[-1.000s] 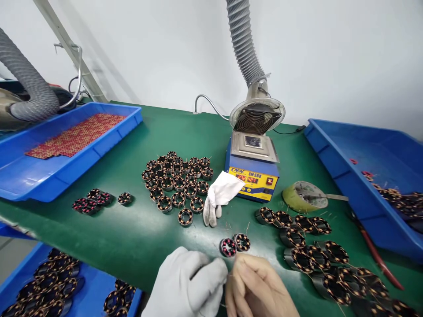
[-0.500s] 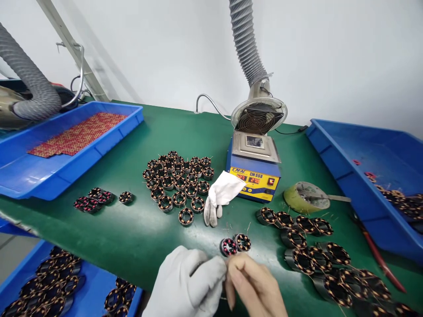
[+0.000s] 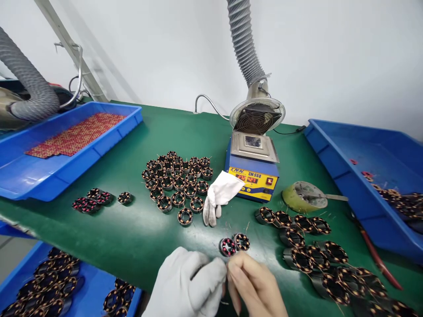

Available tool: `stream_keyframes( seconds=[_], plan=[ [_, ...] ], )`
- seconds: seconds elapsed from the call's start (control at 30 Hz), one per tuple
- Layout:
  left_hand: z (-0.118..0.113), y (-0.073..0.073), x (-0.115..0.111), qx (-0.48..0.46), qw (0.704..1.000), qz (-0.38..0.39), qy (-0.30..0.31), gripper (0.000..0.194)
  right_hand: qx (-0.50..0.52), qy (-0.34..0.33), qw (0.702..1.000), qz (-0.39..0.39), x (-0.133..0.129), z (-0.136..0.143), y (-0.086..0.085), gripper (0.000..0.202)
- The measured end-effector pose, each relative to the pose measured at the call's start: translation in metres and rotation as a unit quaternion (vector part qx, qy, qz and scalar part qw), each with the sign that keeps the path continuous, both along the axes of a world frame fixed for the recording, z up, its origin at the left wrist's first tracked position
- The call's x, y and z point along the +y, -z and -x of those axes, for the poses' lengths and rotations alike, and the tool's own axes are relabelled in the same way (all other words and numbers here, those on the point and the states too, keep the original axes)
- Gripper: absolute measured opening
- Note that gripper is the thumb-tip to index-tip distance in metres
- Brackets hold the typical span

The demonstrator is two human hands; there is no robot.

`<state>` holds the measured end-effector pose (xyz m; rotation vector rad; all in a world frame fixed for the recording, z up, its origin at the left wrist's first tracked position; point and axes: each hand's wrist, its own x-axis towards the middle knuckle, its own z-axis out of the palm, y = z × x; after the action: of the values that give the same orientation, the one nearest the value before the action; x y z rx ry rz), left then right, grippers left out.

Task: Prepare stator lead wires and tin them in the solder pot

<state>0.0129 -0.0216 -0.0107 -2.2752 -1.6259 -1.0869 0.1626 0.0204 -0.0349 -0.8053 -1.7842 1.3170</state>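
- My gloved left hand (image 3: 188, 284) and bare right hand (image 3: 256, 286) meet fingertip to fingertip at the near edge of the green bench (image 3: 132, 229); both are curled shut, pinching something between them too small and hidden to name.
- Two small wound coils (image 3: 234, 244) lie just beyond my fingertips, touching each other.
- A spare white glove (image 3: 220, 193) lies farther off, beside the blue solder pot (image 3: 253, 171).
- A cluster of coils (image 3: 178, 180) sits to its left.
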Motion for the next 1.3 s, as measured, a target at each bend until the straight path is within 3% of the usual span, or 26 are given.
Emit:
stream_keyframes(
  seconds=[0.07, 0.1, 0.17, 0.23, 0.3, 0.37, 0.43, 0.5, 0.57, 0.6, 0.67, 0.73, 0.8, 1.03, 1.13, 1.2, 1.3],
  plan=[
    [0.001, -0.002, -0.003, -0.039, 0.999, 0.009, 0.012, 0.02, 0.083, -0.062, 0.983, 0.151, -0.001, 0.001, 0.003, 0.047],
    [0.002, -0.002, -0.004, -0.085, 0.995, 0.036, 0.021, 0.017, 0.102, -0.061, 0.98, 0.159, 0.0, 0.0, 0.002, 0.048],
    [0.004, -0.001, -0.006, -0.189, 0.975, 0.113, 0.044, 0.011, 0.082, -0.006, 0.995, 0.05, 0.004, -0.002, -0.004, 0.035],
    [0.004, 0.0, -0.005, -0.263, 0.948, 0.166, 0.072, 0.013, 0.03, 0.033, 0.992, -0.116, 0.009, -0.005, -0.011, 0.006],
    [0.003, 0.002, -0.003, -0.286, 0.939, 0.169, 0.089, 0.016, 0.008, 0.043, 0.966, -0.255, 0.011, -0.007, -0.015, 0.022],
    [0.002, 0.002, -0.002, -0.248, 0.958, 0.128, 0.072, 0.013, -0.012, 0.059, 0.945, -0.322, 0.008, -0.006, -0.015, 0.022],
    [0.001, 0.001, -0.002, -0.141, 0.987, 0.062, 0.04, 0.016, -0.034, 0.061, 0.967, -0.243, 0.003, -0.005, -0.01, 0.017],
    [0.002, 0.001, -0.004, -0.032, 0.999, 0.008, 0.018, 0.016, -0.014, -0.008, 1.0, 0.0, -0.002, -0.004, -0.005, 0.034],
    [0.003, 0.0, -0.005, -0.019, 1.0, -0.004, 0.013, 0.014, 0.055, -0.068, 0.971, 0.223, -0.003, -0.003, -0.004, 0.049],
    [0.003, 0.0, -0.005, -0.057, 0.998, 0.006, 0.019, 0.013, 0.088, -0.077, 0.959, 0.257, -0.002, -0.003, -0.004, 0.052],
    [0.002, 0.001, -0.004, -0.168, 0.983, 0.059, 0.044, 0.013, 0.113, -0.045, 0.976, 0.183, 0.001, -0.003, -0.008, 0.049],
    [0.0, 0.002, -0.002, -0.28, 0.951, 0.113, 0.06, 0.017, 0.102, -0.001, 0.994, 0.042, 0.006, -0.002, -0.012, 0.03],
    [-0.001, 0.004, -0.001, -0.35, 0.921, 0.156, 0.067, 0.018, 0.101, 0.023, 0.994, -0.038, 0.01, -0.001, -0.016, 0.012],
    [0.006, 0.016, -0.002, -0.453, 0.838, 0.29, 0.09, 0.006, 0.105, -0.003, 0.987, -0.124, 0.014, 0.005, -0.015, 0.007],
    [0.007, 0.021, -0.003, -0.48, 0.811, 0.324, 0.088, 0.01, 0.108, 0.013, 0.988, -0.11, 0.014, 0.005, -0.015, 0.013],
    [0.007, 0.021, -0.004, -0.467, 0.815, 0.334, 0.077, 0.015, 0.12, 0.041, 0.991, -0.037, 0.016, 0.001, -0.017, 0.021],
    [0.009, 0.017, -0.006, -0.442, 0.827, 0.343, 0.062, 0.021, 0.2, 0.136, 0.969, 0.06, 0.022, -0.01, -0.02, 0.026]
  ],
)
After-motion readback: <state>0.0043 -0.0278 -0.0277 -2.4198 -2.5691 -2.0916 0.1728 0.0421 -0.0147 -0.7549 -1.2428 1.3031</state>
